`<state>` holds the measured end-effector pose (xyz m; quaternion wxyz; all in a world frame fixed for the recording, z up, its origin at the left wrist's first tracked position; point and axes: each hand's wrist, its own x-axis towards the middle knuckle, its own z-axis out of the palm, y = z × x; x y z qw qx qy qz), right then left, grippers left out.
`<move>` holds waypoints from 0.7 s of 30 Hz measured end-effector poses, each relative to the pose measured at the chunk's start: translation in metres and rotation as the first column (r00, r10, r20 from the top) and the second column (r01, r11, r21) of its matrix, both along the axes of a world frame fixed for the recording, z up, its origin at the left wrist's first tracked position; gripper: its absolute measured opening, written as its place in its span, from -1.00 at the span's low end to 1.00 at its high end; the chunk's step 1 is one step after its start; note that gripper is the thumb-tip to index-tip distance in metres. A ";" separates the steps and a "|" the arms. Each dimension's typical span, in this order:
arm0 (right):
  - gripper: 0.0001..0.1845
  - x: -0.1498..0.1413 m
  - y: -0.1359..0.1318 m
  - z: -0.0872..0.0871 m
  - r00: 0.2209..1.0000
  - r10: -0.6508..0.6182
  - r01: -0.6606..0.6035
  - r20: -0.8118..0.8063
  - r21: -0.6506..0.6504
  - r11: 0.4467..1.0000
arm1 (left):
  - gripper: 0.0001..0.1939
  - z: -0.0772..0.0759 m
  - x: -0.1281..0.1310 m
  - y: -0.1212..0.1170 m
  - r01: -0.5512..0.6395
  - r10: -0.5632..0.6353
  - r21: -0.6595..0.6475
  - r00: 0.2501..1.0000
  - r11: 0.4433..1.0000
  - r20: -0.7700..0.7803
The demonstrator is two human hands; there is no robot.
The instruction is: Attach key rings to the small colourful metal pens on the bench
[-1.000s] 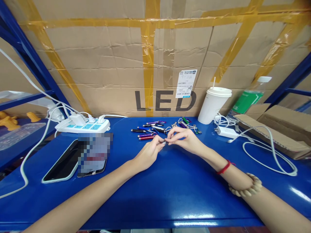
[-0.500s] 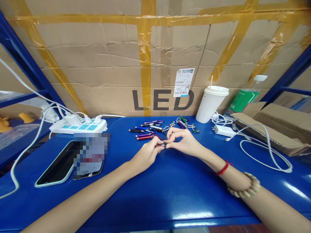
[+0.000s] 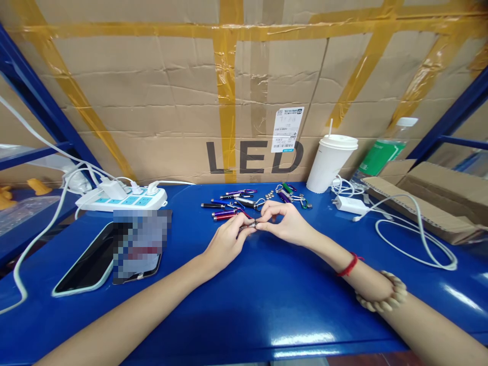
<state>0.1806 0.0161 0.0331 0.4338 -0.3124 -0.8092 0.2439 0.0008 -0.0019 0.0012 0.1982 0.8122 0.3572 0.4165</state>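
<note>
Above the blue table (image 3: 244,305), my left hand (image 3: 224,241) and my right hand (image 3: 285,223) meet fingertip to fingertip. Both are closed in a pinch on a small silver metal cylinder (image 3: 252,224), mostly covered by my fingers; what exactly it is I cannot make out. Just behind my left hand lie slim pen-shaped lights, among them a red one (image 3: 224,217) and a black one (image 3: 212,206). Beyond my right hand are a purple keychain flashlight (image 3: 283,196), a green one (image 3: 287,188) and several small silver button cells (image 3: 269,195).
On the left lie two phones (image 3: 84,264), one partly pixelated, before a white power strip (image 3: 125,202). At right stand a white lidded cup (image 3: 331,162), a bottle with a green label (image 3: 383,157), a charger with cable (image 3: 351,204) and an open cardboard box (image 3: 438,203). A large carton (image 3: 171,101) walls the back.
My fingers have shifted slightly left, and a little more of the silver cylinder shows between them. The rest of the table looks the same.
</note>
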 end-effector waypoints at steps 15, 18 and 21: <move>-0.72 0.004 0.005 -0.002 0.997 -0.041 0.046 0.060 -0.084 0.995 | -0.82 0.001 0.003 0.002 -0.030 0.035 0.050 0.995 0.998 -0.089; -0.75 0.004 0.004 -0.001 0.999 -0.028 0.029 0.019 -0.059 0.998 | -0.82 0.003 0.003 0.001 -0.020 0.021 0.010 0.995 1.000 -0.097; -0.77 0.006 0.003 0.001 0.999 0.053 -0.053 -0.004 -0.033 0.998 | -0.83 0.006 0.003 -0.001 -0.026 0.025 -0.003 0.992 1.000 -0.123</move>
